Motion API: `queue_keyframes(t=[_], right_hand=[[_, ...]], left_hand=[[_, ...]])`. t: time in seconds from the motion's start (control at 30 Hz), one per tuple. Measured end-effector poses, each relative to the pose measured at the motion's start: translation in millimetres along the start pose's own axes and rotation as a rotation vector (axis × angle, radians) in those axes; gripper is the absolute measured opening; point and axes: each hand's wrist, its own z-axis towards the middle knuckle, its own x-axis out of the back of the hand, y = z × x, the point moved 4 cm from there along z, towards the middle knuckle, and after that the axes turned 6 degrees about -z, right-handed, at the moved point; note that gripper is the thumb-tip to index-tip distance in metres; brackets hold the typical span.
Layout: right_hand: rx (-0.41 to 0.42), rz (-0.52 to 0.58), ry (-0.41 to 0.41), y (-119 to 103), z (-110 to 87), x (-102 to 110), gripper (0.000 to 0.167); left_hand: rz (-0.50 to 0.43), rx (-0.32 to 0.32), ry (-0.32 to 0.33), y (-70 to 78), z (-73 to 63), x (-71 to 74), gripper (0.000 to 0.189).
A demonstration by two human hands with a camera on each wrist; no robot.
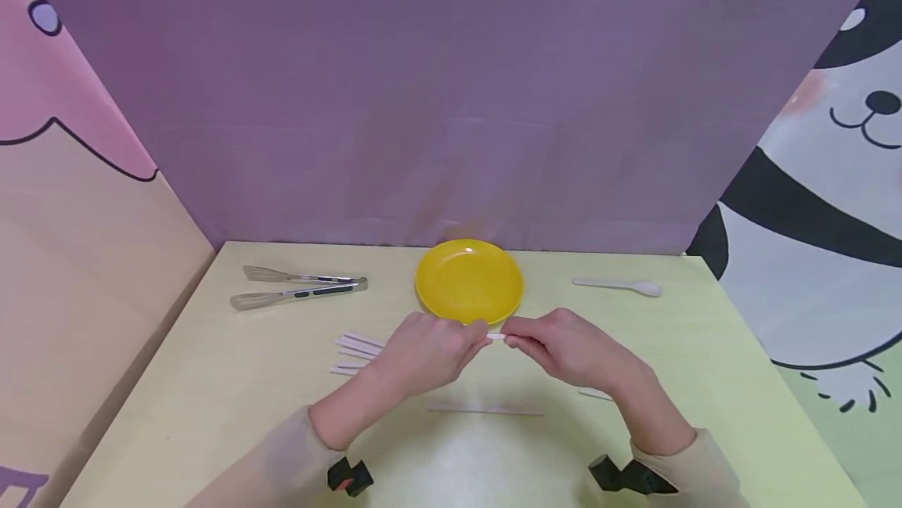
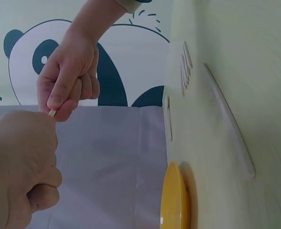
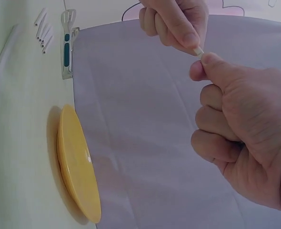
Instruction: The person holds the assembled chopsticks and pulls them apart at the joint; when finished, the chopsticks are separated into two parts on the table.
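Both hands pinch the ends of a narrow white strip [image 1: 496, 336], raised over the table just in front of the yellow plate [image 1: 468, 281]. The left hand [image 1: 437, 347] has its thumb and finger on one end; the right hand [image 1: 567, 347] grips the other. Only a short bit of the strip shows between the fingertips. Below the hands, a longer thin white strip [image 1: 486, 410] lies across the table. Several white strips [image 1: 358, 345] lie beside the left hand, partly hidden by it. Others [image 2: 185, 69] lie on the right side, mostly covered by the right forearm in the head view.
Metal tongs [image 1: 303, 287] lie spread at the back left of the table [image 1: 211, 414]. At the back right is a white spoon [image 1: 620, 286]. A purple backdrop [image 1: 451, 101] rises behind the table, with printed side panels at both sides.
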Motion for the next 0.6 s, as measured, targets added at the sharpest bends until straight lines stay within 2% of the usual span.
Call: queue_keyframes(t=[0.13, 0.3, 0.37, 0.43, 0.6], right_hand=[[-0.012, 0.009, -0.009, 0.9, 1.3, 0.5, 0.008], [-0.052, 0.116, -0.131, -0.9, 1.0, -1.3, 0.016], [-0.054, 0.121, -0.147, -1.9, 1.0, -2.0, 0.017], [-0.046, 0.094, -0.121, -2.6, 0.8, -2.2, 0.017], [-0.005, -0.007, -0.015, 0.7, 0.7, -3.3, 0.016]], left_hand=[[-0.026, 0.022, -0.008, -0.3, 0.3, -1.0, 0.028], [-0.071, -0.052, -0.089, -4.4, -1.7, -5.1, 0.03], [-0.07, -0.073, -0.106, -5.8, -2.7, -6.8, 0.031], [-0.064, -0.073, -0.098, -6.4, -3.2, -8.1, 0.03], [-0.13, -0.002, -0.085, -7.0, -3.3, -7.9, 0.027]])
